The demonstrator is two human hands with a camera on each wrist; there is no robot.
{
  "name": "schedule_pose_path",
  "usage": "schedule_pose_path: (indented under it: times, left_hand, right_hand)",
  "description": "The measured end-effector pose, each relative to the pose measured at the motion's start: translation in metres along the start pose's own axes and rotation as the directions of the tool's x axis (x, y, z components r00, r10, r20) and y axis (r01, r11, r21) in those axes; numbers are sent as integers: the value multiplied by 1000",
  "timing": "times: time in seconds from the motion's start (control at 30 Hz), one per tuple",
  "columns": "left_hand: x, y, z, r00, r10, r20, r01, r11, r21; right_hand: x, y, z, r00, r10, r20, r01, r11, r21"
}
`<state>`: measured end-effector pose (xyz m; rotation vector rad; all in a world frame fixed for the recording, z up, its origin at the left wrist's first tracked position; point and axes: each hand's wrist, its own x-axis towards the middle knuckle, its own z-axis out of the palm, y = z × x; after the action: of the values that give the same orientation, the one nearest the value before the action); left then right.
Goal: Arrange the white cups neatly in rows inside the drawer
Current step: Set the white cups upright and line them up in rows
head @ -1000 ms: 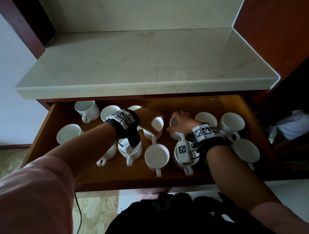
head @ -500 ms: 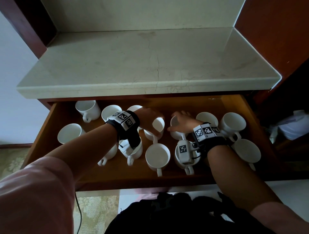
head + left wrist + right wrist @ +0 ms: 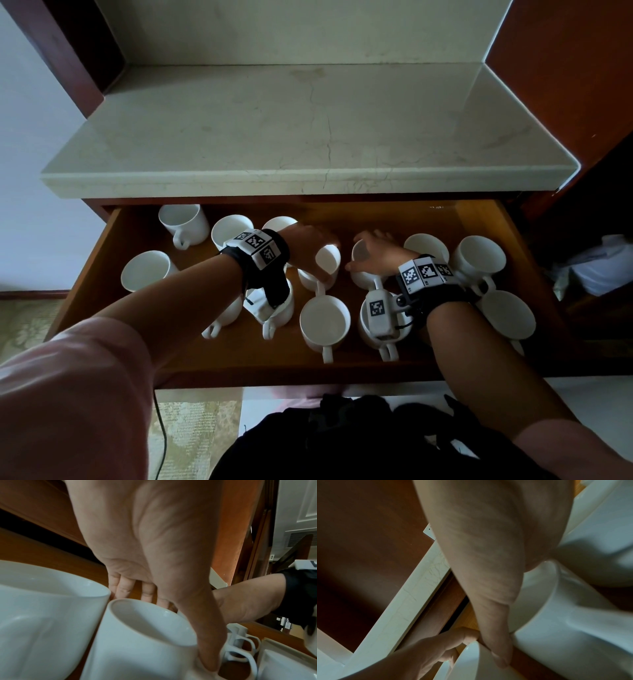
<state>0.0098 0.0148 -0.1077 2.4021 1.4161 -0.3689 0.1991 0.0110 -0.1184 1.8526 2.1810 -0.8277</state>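
The open wooden drawer holds a scatter of white cups, all upright with mouths up. The left hand reaches over one cup near the middle of the back row; in the left wrist view its thumb runs down the near side of the cup by the handle, and the fingers drop behind the far rim, so the hand grips that cup from above. Just beside it, the right hand holds a second cup: thumb on the near wall, fingers curled over the far rim. The two held cups stand close together, a narrow gap between them.

Toward the wrists from the left fingers stand a front cup with its handle pointing at the drawer front, and two more half hidden under the left wrist band. Beyond the left hand's outer side are three cups along the back, the far one nearest the corner, and one lone cup set forward of them. Outward of the right fingers two cups stand in the back row; another sits nearer the front, partly cut off by the right forearm. The cup under the right wrist camera shows only its rim and handle. Above the drawer lies a pale stone counter.
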Motion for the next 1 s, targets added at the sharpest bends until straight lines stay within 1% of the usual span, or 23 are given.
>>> schedule_pose_path:
  times: [0.37,0.57,1.0]
  left_hand:
    - [2,-1,2,1000,21,4,-21,1000,8]
    - [0,-1,2,1000,5,-5,-5,1000,-29]
    - [1,1,2,1000,11,-10,-11,1000,-26]
  right_hand:
    - [-1,0,0,1000,0,-3,0,1000,12]
    - [-1,-1,0,1000,3,-6,-3,1000,10]
    - [-1,-1,0,1000,8,-1,-8,1000,9]
